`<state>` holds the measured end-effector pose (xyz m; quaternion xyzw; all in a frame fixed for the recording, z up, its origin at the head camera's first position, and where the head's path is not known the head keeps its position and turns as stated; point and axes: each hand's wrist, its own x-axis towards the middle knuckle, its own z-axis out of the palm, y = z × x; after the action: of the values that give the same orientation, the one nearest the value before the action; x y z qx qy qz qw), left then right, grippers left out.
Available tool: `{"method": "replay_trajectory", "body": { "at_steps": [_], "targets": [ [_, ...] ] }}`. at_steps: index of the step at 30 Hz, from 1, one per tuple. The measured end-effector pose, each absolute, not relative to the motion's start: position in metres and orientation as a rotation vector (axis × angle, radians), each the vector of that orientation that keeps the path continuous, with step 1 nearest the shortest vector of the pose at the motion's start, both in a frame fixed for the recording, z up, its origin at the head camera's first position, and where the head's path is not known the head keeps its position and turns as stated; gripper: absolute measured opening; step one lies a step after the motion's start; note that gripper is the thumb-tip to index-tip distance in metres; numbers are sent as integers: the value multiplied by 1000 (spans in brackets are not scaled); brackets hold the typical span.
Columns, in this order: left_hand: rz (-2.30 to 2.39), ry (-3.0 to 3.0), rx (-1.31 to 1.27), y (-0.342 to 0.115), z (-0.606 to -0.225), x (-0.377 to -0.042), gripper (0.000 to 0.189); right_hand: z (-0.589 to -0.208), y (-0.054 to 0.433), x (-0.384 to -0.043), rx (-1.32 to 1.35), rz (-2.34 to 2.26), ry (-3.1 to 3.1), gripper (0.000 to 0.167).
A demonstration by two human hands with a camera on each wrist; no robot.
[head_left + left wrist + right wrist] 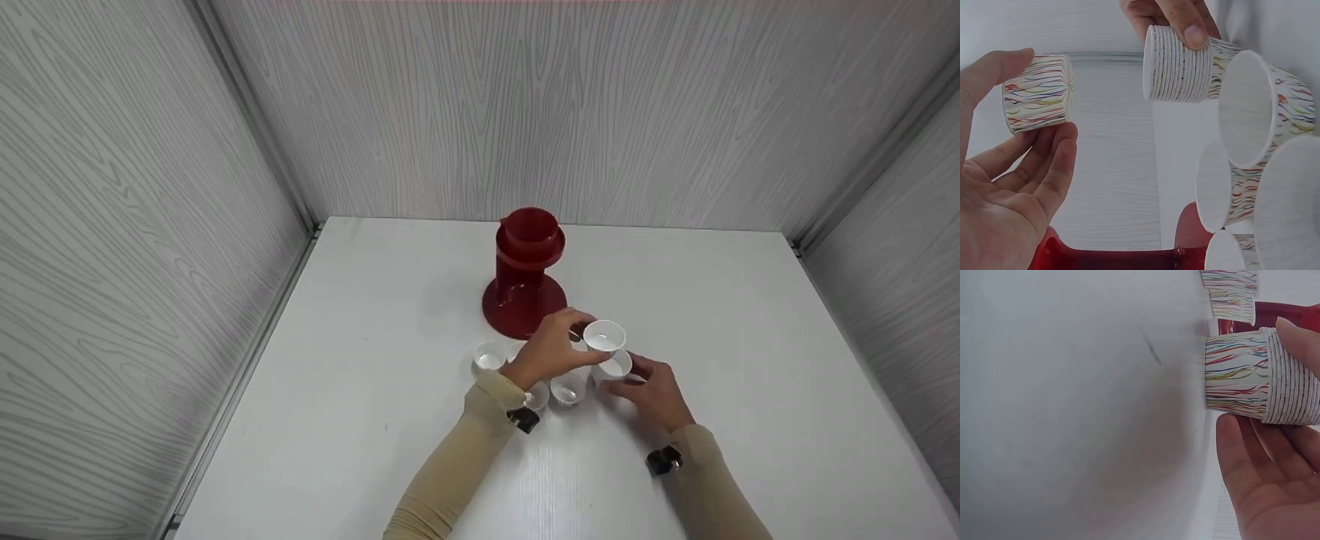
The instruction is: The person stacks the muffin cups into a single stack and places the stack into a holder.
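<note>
A single patterned paper cup (1039,93) is pinched at its side between thumb and fingers of the left hand (551,349); it is held upright, mouth up, apart from the stack. The stack of nested paper cups (1238,374) is gripped around its rims by the right hand (656,390), just nearer and to the right; whether its base is touching the table (375,420) cannot be told. Loose cups (568,390) are set mouth up to the left, some partly hidden by the left arm. Beyond them, at the far side, a red plastic stand (521,300) is seen upright on its round base. Step in hand judged: single cups being parted from the stack. For the next move, a light pinch, level carrying and clearance from the loose cups seem called for, with the stack held steady.
</note>
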<state>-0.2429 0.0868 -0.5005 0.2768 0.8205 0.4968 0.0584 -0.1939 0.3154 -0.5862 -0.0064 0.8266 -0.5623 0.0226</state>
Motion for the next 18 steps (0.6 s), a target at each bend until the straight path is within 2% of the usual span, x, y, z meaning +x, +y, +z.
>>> {"method": "replay_trajectory", "body": {
  "at_steps": [8, 18],
  "targets": [
    [1480, 2492, 871, 103, -504, -240, 49, -585, 316, -193, -33, -1719, 2598, 59],
    [1432, 2490, 926, 127, -519, -240, 45, -587, 314, -191, -9, -1756, 2617, 40]
  ]
}}
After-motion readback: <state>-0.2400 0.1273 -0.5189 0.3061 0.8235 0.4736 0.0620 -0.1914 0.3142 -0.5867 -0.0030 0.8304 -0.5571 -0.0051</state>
